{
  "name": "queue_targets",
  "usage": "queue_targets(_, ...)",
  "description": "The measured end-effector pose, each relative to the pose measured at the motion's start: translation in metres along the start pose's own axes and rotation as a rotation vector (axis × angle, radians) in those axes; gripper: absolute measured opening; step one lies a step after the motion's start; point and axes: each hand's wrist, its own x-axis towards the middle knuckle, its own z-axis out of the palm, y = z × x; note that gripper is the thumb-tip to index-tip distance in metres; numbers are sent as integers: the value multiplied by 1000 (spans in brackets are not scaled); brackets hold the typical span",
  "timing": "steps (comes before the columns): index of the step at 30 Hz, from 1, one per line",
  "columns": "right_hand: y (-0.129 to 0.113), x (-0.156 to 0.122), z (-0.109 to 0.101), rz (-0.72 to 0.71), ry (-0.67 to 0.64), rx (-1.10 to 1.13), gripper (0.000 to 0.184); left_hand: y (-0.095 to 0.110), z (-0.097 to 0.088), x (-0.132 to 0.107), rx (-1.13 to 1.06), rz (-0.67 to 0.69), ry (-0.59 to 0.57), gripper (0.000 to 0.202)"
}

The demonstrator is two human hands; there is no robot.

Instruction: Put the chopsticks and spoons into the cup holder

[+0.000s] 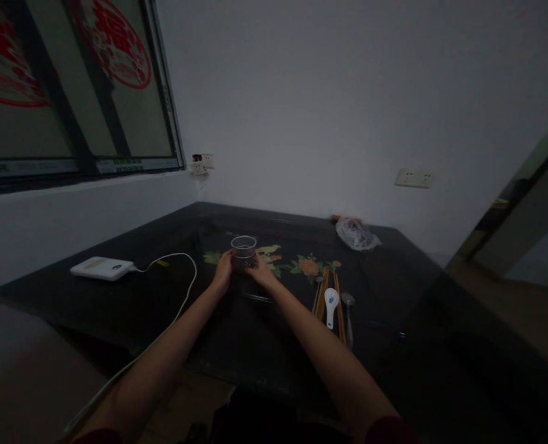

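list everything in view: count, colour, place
table: one, black, floral, by wall
cup: one, greyish, at table's middle
chopsticks: several, brown, right of cup
white spoon: one, white, between chopsticks
metal spoons: two, grey, flanking chopsticks
plastic bag: one, clear, table's far right
brown item: one, brown, behind bag
device: one, white, table's left
cable: one, white, from device
yellow strip: one, yellow, near cable
sockets: several, whitish, on wall
window: one, dark-framed, upper left
decorations: two, red, on window
sleeves: two, dark red, bottom edge
left hand: one, bare, on cup
right hand: one, bare, on cup
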Motion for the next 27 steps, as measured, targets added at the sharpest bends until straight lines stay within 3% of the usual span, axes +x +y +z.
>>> queue_targets(7, -10, -48, -82, 2, 46, 8, 61, 14, 67, -50, -37, -160, -237, 35)
queue_targets(10, -18, -72, -112, 1, 65, -32, 62, 12, 90, -67, -26, -132, -290, 40)
queue_targets(14, -23, -102, -140, -13, 34, -68, 63, 2, 106, -87, -38, -57, -348, 45)
queue_targets(22, -16, -134, -154, 1, 147, -115, 57, -10, 110, -100, -5, 104, -443, 44)
queue_targets(27, -14, -134, -154, 21, 200, -149, 49, -12, 106, -102, -4, 51, -473, 46)
